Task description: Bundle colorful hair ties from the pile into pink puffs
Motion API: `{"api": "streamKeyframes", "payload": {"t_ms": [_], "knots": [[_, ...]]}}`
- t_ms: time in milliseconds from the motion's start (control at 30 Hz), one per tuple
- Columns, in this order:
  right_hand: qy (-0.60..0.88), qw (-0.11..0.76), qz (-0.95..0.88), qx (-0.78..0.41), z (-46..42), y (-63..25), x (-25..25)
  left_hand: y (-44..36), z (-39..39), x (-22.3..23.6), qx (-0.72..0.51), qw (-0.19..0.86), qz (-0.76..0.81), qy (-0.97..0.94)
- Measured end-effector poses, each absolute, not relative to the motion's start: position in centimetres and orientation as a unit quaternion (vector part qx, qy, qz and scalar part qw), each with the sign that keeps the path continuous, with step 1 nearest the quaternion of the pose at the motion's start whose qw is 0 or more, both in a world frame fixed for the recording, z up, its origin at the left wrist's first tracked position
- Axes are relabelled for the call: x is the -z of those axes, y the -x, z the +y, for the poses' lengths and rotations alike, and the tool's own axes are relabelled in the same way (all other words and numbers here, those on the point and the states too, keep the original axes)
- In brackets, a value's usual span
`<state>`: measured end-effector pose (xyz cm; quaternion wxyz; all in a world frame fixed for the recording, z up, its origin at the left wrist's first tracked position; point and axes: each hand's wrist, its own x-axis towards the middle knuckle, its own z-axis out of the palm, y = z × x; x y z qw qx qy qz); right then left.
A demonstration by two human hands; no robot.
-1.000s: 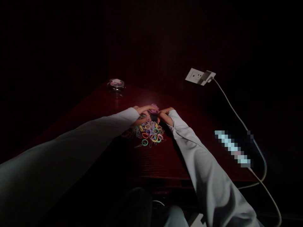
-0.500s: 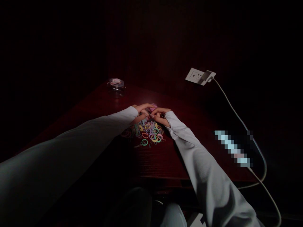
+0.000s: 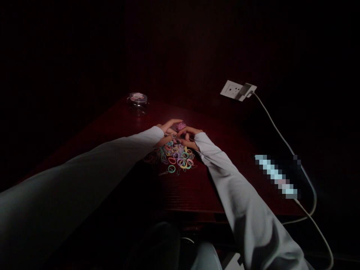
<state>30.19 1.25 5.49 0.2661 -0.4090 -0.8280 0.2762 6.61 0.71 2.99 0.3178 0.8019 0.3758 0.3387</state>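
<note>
A pile of small hair ties in green, yellow, pink and purple lies on the dark red table. Over its far side my left hand has its index finger stretched forward, with the thumb and other fingers bent in. Facing it, my right hand has curled fingers, their tips almost meeting the left thumb. Whatever is between the fingertips is too small and dark to name. Just behind the fingers sits a pink bundle, partly covered by them; I cannot tell whether a hand grips it.
A clear lidded jar stands at the table's far left. On the right, a wall socket holds a charger with a white cable looping down past a blurred-out device. The surroundings are very dark.
My right hand has moved left, so that its fingertips meet those of my left hand. The left index finger has lifted slightly off the pink bundle. The pile looks the same.
</note>
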Motion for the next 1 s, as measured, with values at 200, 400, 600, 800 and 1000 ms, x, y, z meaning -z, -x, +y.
{"api": "streamKeyframes", "payload": {"t_ms": [200,400,600,800,1000], "knots": [[0.408,0.245,-0.838,-0.266,2.0,-30.1,-4.5,-6.6,0.5,-3.3,-0.351,0.324,0.357,-0.803],[0.415,0.233,-0.838,-0.269,3.3,-30.2,-3.3,-6.7,0.5,-3.2,-0.35,0.33,0.351,-0.803],[0.406,0.204,-0.848,-0.274,3.6,-30.9,-3.4,-6.8,0.9,-2.8,-0.354,0.328,0.351,-0.803],[0.412,0.179,-0.847,-0.285,3.5,-31.2,-3.4,-6.8,1.0,-2.4,-0.366,0.333,0.338,-0.801],[0.41,0.192,-0.843,-0.29,3.7,-30.7,-3.0,-6.7,1.0,-2.5,-0.359,0.334,0.333,-0.805]]}}
